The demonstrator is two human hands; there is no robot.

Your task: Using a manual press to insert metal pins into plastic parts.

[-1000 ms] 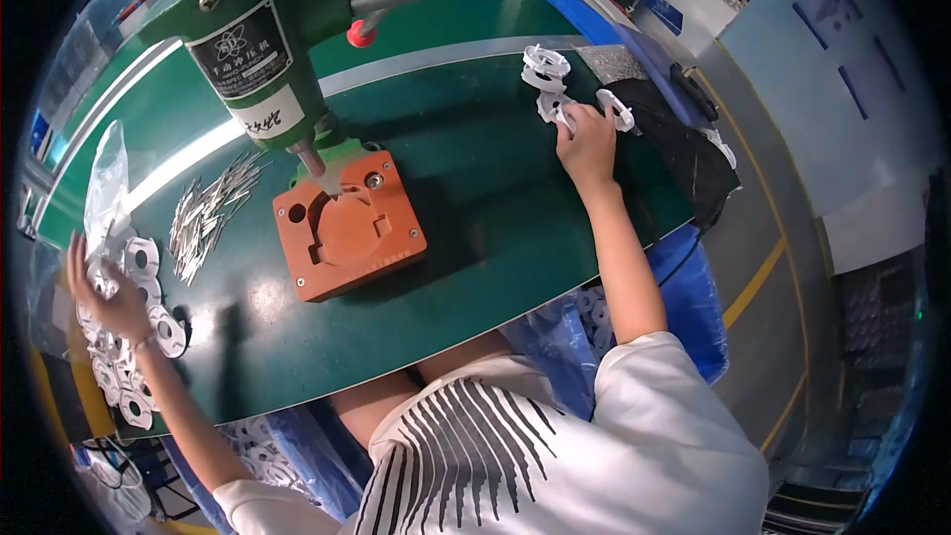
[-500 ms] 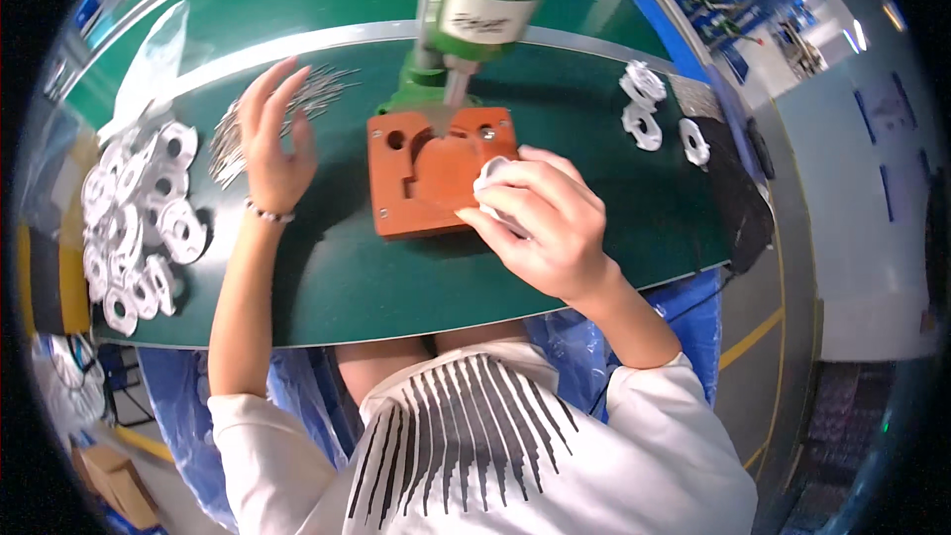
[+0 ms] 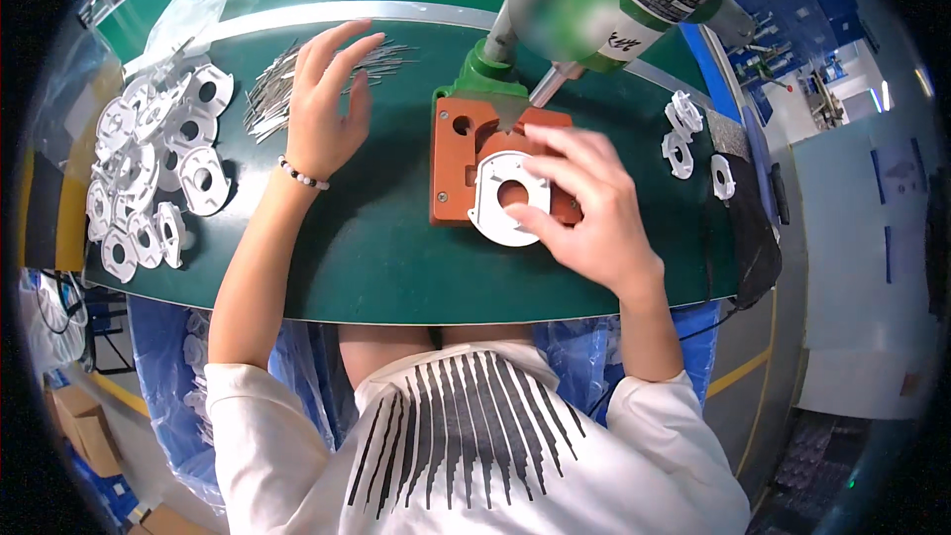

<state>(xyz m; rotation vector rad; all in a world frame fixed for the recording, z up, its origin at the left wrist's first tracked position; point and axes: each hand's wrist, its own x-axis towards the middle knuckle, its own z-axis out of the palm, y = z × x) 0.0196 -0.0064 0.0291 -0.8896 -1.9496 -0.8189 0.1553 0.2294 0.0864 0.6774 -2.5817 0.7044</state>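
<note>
My right hand (image 3: 599, 198) grips a white plastic ring (image 3: 492, 218) with a round central hole, the thumb at the hole and the fingers over its right side. Its flat face shows, lying over the front part of an orange-brown fixture block (image 3: 451, 163); I cannot tell whether it touches the block. Behind the block, the pointed metal tip (image 3: 555, 81) of a green press (image 3: 570, 10) hangs down. Over a pile of thin metal pins (image 3: 267, 99) hovers my left hand (image 3: 325, 109), open, fingers stretched and apart, with no pin visible in it.
A heap of white plastic rings (image 3: 129, 154) covers the left of the green table (image 3: 376, 267). Several more rings (image 3: 678, 155) lie at the right, beside a black cloth (image 3: 758, 228). A clear plastic bag (image 3: 203, 0) stands behind the heap. Blue lined bins (image 3: 178, 386) sit below the front edge.
The view has shifted, so the block and press appear farther right. In my right hand the ring has gone from tilted to flat-faced over the block's front. My left hand remains open by the pins.
</note>
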